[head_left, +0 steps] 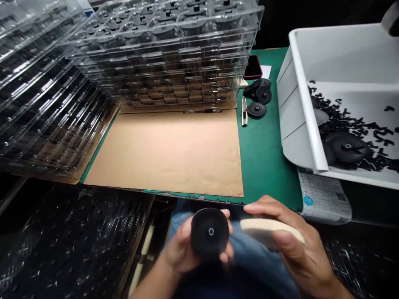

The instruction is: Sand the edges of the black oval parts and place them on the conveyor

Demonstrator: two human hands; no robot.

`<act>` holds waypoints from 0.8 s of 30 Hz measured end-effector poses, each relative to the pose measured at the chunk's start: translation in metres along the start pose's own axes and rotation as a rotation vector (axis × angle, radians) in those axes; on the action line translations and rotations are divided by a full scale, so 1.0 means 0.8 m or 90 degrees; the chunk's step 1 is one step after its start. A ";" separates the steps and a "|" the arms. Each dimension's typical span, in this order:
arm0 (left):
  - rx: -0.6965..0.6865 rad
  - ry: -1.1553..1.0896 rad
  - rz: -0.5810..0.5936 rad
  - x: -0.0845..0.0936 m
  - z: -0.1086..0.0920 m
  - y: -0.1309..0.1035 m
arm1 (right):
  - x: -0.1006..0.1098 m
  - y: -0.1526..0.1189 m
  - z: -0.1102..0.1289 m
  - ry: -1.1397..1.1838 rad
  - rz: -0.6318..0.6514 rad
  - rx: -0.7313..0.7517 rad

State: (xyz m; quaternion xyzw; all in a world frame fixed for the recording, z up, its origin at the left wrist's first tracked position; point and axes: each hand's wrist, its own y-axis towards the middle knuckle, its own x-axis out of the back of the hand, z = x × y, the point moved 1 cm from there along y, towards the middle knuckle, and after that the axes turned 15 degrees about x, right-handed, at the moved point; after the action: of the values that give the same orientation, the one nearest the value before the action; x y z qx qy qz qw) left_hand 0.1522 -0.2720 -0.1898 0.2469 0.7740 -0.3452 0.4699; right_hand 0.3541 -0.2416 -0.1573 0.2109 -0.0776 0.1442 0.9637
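Left hand [182, 253]'s half-curled around a black disc [205, 241], right hand [311, 249]'s loosely closed on a pale curved block [260, 226]. White bin [307, 99]'s off to the right.

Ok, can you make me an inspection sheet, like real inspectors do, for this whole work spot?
Surface: green table with a brown cardboard sheet on it.
Things in hand: one black disc with a small ring at its middle; one pale pad.
Clutter: pen at the cardboard's far edge; slim silver tool beside a small black wheel.
Hands: left hand holds the disc; right hand holds the pad between thumb and fingers.
Cables: nothing seen.
Surroundings: stacked clear trays at the back and left; white bin at the right, holding many black bits.
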 end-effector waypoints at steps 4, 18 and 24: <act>-0.003 0.012 0.016 -0.001 0.000 -0.005 | -0.006 0.013 0.007 -0.078 0.059 0.148; 0.022 -0.008 -0.005 -0.007 0.004 -0.001 | -0.029 0.019 -0.004 -0.078 0.109 0.218; 0.024 0.008 -0.023 -0.005 0.004 -0.002 | -0.019 0.012 -0.009 -0.138 0.088 0.176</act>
State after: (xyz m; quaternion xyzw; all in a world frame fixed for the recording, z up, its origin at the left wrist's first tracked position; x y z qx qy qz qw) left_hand 0.1547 -0.2758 -0.1869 0.2440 0.7747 -0.3664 0.4540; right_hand 0.3375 -0.2339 -0.1634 0.3495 -0.1744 0.1958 0.8995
